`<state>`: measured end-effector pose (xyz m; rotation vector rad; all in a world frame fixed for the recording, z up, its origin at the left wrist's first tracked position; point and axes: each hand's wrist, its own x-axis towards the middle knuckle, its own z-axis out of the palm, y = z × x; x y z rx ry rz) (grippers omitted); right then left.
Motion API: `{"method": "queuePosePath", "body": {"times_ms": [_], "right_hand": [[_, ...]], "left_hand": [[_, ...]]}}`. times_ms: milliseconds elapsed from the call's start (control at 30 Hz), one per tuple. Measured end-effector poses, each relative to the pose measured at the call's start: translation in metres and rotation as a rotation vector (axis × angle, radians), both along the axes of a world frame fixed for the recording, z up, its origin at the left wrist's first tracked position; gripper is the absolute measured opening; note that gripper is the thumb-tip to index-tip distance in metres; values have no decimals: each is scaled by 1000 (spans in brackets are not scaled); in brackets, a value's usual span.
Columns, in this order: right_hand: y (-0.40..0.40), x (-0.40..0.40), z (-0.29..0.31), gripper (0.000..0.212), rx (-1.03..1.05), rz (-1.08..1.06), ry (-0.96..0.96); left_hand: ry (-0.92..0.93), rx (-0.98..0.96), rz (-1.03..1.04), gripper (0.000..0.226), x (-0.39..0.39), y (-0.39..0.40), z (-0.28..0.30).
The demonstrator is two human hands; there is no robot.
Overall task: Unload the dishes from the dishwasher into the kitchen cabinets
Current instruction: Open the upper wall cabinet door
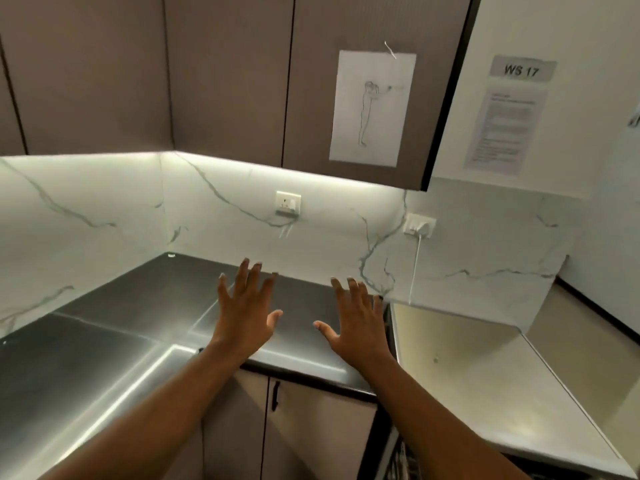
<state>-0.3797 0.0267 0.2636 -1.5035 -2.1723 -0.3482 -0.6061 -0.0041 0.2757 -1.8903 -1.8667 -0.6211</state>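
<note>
Left hand (247, 308) and right hand (358, 318) spread flat, empty, above the dark polished stone countertop (138, 299). Dishwasher rack (401, 459) barely visible bottom edge, possibly holding dishes. Expect crockery hard, breakable, perhaps slick; grip by rims. Brown wall cabinets (225, 74) closed overhead.

upper cabinets (225, 74) | brown, doors closed | above counter

Dark counter (104, 358) w/ white marble wall (104, 202), strip light (277, 169) under it; two sockets (288, 203), beige floor (588, 306).
</note>
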Motion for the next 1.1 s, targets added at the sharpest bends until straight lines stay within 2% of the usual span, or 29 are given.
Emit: {"method": "queuePosePath", "body": {"times_ms": [167, 433, 700, 767, 867, 967, 1100], "right_hand": [[42, -26, 43, 68, 173, 66, 41], [145, -50, 67, 68, 298, 48, 37], [256, -59, 105, 72, 328, 37, 6], [286, -62, 118, 73, 365, 44, -33], [322, -74, 139, 71, 378, 52, -44], [348, -91, 152, 69, 385, 66, -55], [379, -113, 167, 70, 442, 44, -73]], "left_hand": [[24, 63, 1, 77, -27, 22, 11], [18, 70, 3, 69, -53, 120, 34], [-203, 12, 17, 62, -45, 240, 79], [-352, 46, -46, 58, -46, 272, 90], [-771, 74, -175, 51, -53, 315, 102], [-1159, 3, -215, 52, -70, 354, 115], [-1607, -126, -437, 65, -87, 405, 125]]}}
